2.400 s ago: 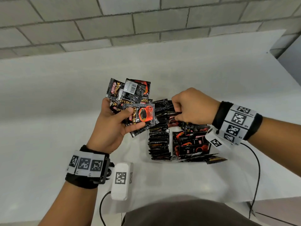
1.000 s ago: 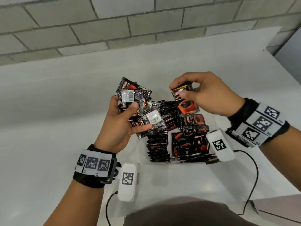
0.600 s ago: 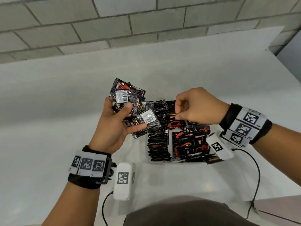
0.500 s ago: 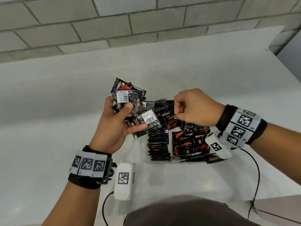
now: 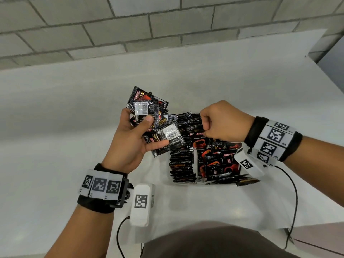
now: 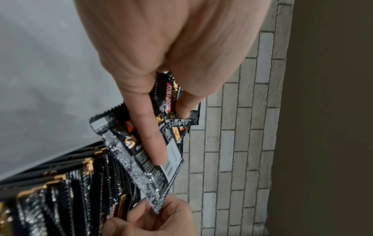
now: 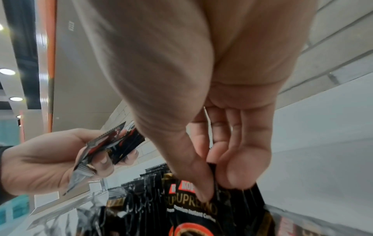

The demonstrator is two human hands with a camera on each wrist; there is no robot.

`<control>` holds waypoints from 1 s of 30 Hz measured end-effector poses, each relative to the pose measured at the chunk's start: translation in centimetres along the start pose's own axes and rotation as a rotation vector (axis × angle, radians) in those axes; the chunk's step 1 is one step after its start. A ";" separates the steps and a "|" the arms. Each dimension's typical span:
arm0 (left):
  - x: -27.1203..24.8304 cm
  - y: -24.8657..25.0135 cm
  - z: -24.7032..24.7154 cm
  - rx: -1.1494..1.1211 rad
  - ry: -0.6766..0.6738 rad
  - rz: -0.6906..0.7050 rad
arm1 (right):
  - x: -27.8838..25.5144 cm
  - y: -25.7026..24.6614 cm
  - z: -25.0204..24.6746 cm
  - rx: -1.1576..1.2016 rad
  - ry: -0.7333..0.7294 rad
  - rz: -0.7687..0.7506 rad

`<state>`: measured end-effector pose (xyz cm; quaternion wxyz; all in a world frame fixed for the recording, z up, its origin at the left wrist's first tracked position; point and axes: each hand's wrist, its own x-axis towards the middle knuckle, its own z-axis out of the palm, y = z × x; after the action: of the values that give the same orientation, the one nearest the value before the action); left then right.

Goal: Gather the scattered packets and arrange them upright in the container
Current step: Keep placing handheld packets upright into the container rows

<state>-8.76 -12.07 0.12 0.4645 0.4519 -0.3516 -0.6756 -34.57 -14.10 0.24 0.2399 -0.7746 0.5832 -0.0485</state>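
Compared with a second ago, the right hand (image 5: 224, 122) has lowered its pinched black foil packet (image 5: 198, 140) among the upright rows in the clear container (image 5: 168, 180); the left hand (image 5: 130, 140) still grips a fanned bundle of packets (image 5: 149, 112).

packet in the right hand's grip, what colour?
Black packet with gold lettering and a red logo; clearest in the right wrist view.

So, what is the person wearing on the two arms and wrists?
Both forearms are bare, with no sleeves. Each wrist has a black strap wrapped by a white band of square black-and-white code markers. A white box-shaped camera with one marker sits at each wrist, and a thin black cable runs from it.
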 end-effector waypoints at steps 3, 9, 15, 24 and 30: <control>0.0 0.0 0.0 0.004 -0.003 0.000 | 0.4 -0.3 -0.1 -0.022 -0.003 0.035; -0.1 0.0 0.2 -0.005 -0.026 -0.013 | 0.1 -1.0 -1.0 -0.027 -0.040 0.080; -0.4 -0.3 1.3 -0.049 -0.063 -0.009 | -2.4 -4.4 -3.5 0.323 0.080 0.051; -0.6 -0.5 1.6 0.020 -0.040 -0.020 | -4.9 -4.6 -1.8 0.791 0.389 0.079; -1.2 -1.0 2.6 -0.043 -0.117 -0.063 | -4.9 -5.1 -1.0 0.627 0.778 -0.192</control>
<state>-11.30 -10.48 0.44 0.4312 0.4122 -0.3491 -0.7226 -32.02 -8.82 4.31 0.2205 -0.6400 0.5130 -0.5279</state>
